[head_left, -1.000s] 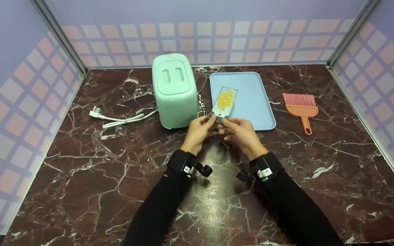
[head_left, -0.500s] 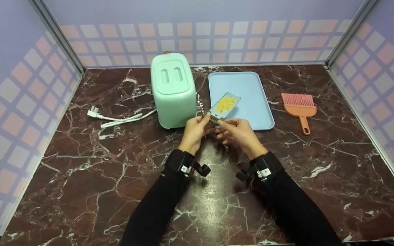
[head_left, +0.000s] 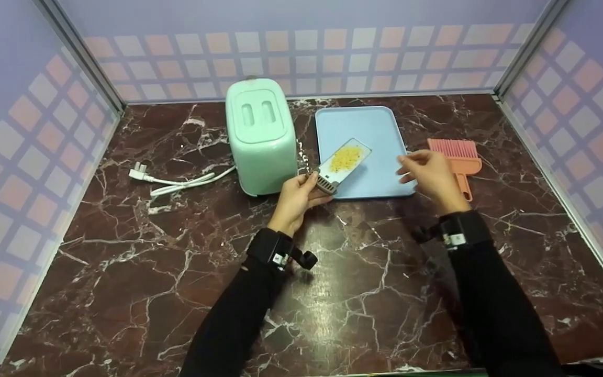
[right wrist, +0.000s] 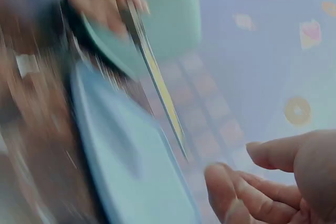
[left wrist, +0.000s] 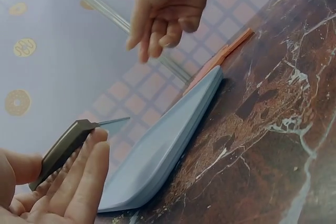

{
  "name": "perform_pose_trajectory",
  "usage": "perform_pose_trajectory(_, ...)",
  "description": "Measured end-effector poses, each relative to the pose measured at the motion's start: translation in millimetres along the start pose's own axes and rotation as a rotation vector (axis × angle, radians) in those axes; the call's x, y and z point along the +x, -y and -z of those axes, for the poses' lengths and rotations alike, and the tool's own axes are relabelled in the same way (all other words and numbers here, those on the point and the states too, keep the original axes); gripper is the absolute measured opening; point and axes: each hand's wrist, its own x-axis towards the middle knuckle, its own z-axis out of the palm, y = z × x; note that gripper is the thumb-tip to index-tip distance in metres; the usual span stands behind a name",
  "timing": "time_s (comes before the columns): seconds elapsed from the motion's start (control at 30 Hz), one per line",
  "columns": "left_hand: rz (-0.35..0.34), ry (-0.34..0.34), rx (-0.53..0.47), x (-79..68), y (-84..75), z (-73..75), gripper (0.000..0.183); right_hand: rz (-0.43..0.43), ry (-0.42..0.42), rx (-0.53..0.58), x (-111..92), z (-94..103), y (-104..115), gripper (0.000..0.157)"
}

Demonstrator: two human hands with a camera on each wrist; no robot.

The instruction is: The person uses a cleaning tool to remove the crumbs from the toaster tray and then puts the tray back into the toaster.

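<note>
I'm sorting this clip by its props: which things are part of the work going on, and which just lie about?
In use:
crumb tray, held by the left hand
blue tray, under it
brush, nearest the right hand

Lying about:
toaster
cord

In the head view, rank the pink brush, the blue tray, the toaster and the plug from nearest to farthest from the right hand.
From the right hand:
1. Pink brush, just beside it to the right.
2. Blue tray, to its left; a close second.
3. Toaster, left beyond the tray.
4. Plug, far left on the table.
</note>
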Motion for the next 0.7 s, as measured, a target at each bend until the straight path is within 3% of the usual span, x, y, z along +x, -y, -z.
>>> perform_pose_trajectory(0.17, 0.004, 0.016, 0.002, -1.6, -1.9, 1.5, 0.032, -0.029, -0.104, -0.277, 19.9, 42.0, -10.8, 0.041)
perform_pose_trajectory(0.3, 0.008, 0.017, -0.004, -2.3, -2.1, 3.4, 0.033, -0.094, -0.096, -0.488, 31.4, 67.1, -21.1, 0.047)
perform_pose_trajectory(0.43, 0.014, 0.023, -0.008, -2.8, -4.0, 3.7, 0.035, -0.127, -0.045, -0.577, 36.4, 85.0, -32.3, 0.049)
perform_pose_trajectory(0.7, -0.003, 0.033, -0.013, -3.1, -6.8, 5.7, 0.035, -0.196, -0.094, -0.753, 38.8, 96.9, -51.5, 0.052)
